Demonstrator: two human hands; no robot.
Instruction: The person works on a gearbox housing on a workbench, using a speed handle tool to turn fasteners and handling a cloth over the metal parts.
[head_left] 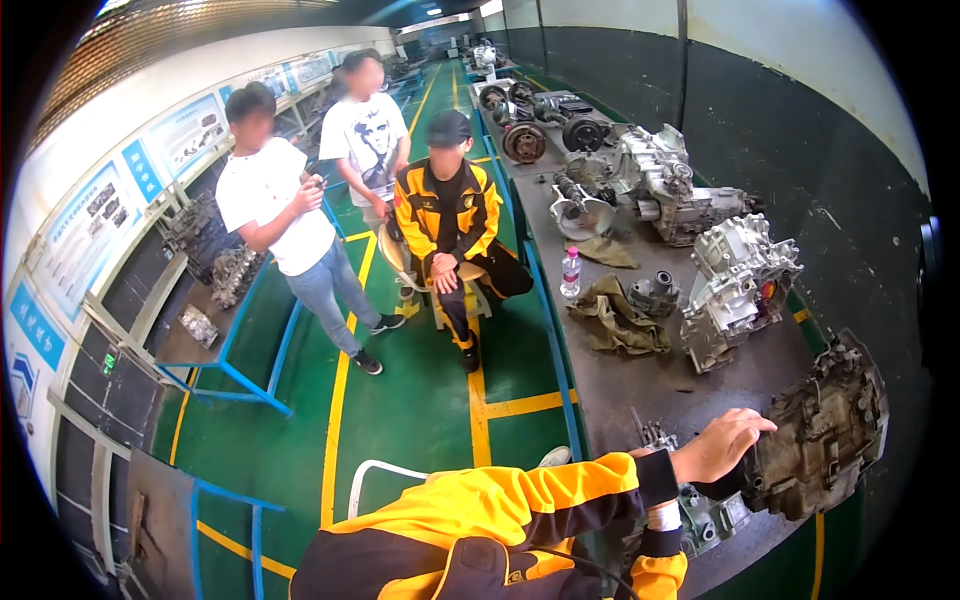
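My left hand (pixel 718 446) reaches right over the bench, in a yellow and black sleeve. Its fingers are stretched out, with nothing seen in them. They lie at the near-left edge of a dirty brown gearbox housing (pixel 825 430); whether they touch it or hover I cannot tell. Below that forearm comes my right sleeve (pixel 660 572), with a white band (pixel 664 516) at the wrist. The left forearm hides my right hand, so its fingers do not show. Metal gearbox parts (pixel 712 520) lie beneath and beside my arms.
On the workbench (pixel 640 385) stand a silver gearbox (pixel 735 290), another gearbox (pixel 670 185), a water bottle (pixel 570 272) and a crumpled olive cloth (pixel 615 318). A seated person (pixel 450 215) and two standing people (pixel 285 200) are beyond, left of the bench. Blue-framed tables (pixel 235 370) line the left.
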